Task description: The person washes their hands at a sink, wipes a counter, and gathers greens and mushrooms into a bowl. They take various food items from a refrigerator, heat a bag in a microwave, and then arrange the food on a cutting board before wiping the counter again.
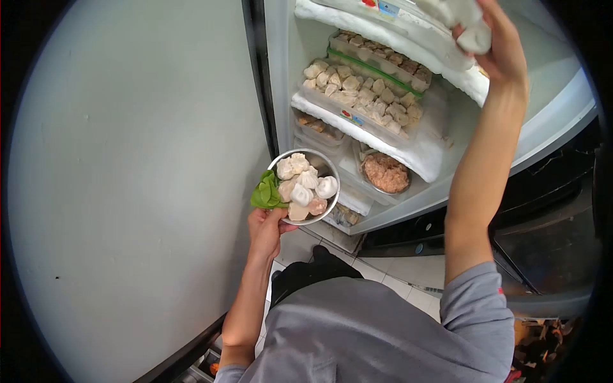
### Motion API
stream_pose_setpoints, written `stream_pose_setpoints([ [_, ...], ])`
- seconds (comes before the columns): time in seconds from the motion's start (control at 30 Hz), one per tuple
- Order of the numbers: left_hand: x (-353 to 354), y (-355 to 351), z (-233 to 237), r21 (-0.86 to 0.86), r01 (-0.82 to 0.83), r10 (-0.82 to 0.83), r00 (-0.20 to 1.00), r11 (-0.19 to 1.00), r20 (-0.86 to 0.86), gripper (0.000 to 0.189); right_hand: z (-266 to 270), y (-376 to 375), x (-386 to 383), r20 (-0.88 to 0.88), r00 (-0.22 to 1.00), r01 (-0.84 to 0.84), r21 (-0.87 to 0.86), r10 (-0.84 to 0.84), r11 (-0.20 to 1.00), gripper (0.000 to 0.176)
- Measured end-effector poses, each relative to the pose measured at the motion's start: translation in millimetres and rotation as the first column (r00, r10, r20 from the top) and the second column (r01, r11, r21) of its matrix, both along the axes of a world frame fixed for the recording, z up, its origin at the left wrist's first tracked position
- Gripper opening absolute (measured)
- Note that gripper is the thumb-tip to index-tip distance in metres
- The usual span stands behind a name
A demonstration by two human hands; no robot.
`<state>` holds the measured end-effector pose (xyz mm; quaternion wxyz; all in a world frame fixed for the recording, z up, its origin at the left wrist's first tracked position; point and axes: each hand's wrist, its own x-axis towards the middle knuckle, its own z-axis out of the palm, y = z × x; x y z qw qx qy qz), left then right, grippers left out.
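Observation:
My left hand [265,231] is closed on the rim of a metal bowl [336,185], thumb over the edge. Inside it lie several pale dumplings [308,179], some smooth and white, and green leaves [266,191] stick out over the left side. High at the top right, my right hand [504,54] reaches to the upper freezer shelf. Its fingers are curled around white dumplings [476,37], right beside a clear plastic container [415,22]; part of the hand is cut off by the frame edge.
An open freezer with frosted shelves [383,137] stands ahead. On the middle shelf is a container of dumplings [364,89], with a green-edged box [383,54] behind. Lower down sits a bowl of minced meat [385,172]. The grey door [147,179] fills the left.

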<state>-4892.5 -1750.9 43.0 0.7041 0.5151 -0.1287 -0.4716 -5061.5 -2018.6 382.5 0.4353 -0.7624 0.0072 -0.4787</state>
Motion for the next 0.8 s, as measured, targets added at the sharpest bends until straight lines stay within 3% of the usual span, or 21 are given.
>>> stream_pose_setpoints([
  [0.03,0.5,-0.3,0.2,-0.013,0.01,-0.01,1.0,1.0,0.015,0.026,-17.3,31.1,4.7,0.003,0.993,0.115,-0.19,-0.116,0.975,0.056],
  [0.1,2.4,-0.8,-1.3,-0.014,0.024,-0.024,1.0,1.0,0.017,0.025,-39.8,72.3,-1.7,-0.373,0.922,-0.07,0.094,0.1,0.993,0.032],
  [0.17,1.8,-0.6,-1.2,-0.013,0.031,-0.031,0.999,0.999,0.017,0.025,-91.6,104.2,27.1,-0.487,0.873,0.015,-0.034,-0.029,0.999,0.022],
  [0.23,0.1,0.2,1.5,-0.001,0.018,-0.018,0.999,1.0,-0.029,0.025,-146.9,120.0,48.9,-0.547,0.836,0.043,-0.003,-0.038,0.999,0.024],
  [0.3,1.7,-0.7,0.3,-0.029,0.017,-0.018,0.999,0.999,-0.035,0.025,-192.3,115.0,57.9,-0.608,0.788,0.041,-0.107,-0.098,0.993,0.027],
  [0.4,3.2,0.0,3.2,-0.043,0.009,-0.009,1.0,0.999,-0.007,0.026,-241.0,107.3,58.5,-0.497,0.859,0.01,-0.221,-0.121,0.975,0.028],
  [0.5,7.4,-3.1,-3.8,-0.02,0.017,-0.017,1.0,1.0,0.011,0.027,-257.9,104.8,53.2,-0.405,0.912,-0.035,-0.222,-0.06,0.974,0.036],
  [0.67,6.2,-0.8,-16.8,0.016,0.039,-0.038,0.998,0.999,-0.049,0.028,-286.1,114.1,48.2,-0.438,0.893,0.007,-0.212,-0.102,0.977,0.044],
  [0.8,10.5,0.0,-36.4,0.023,0.018,-0.019,0.999,1.0,0.03,0.026,-301.2,118.3,44.8,-0.442,0.881,0.086,-0.207,-0.171,0.975,0.05],
])
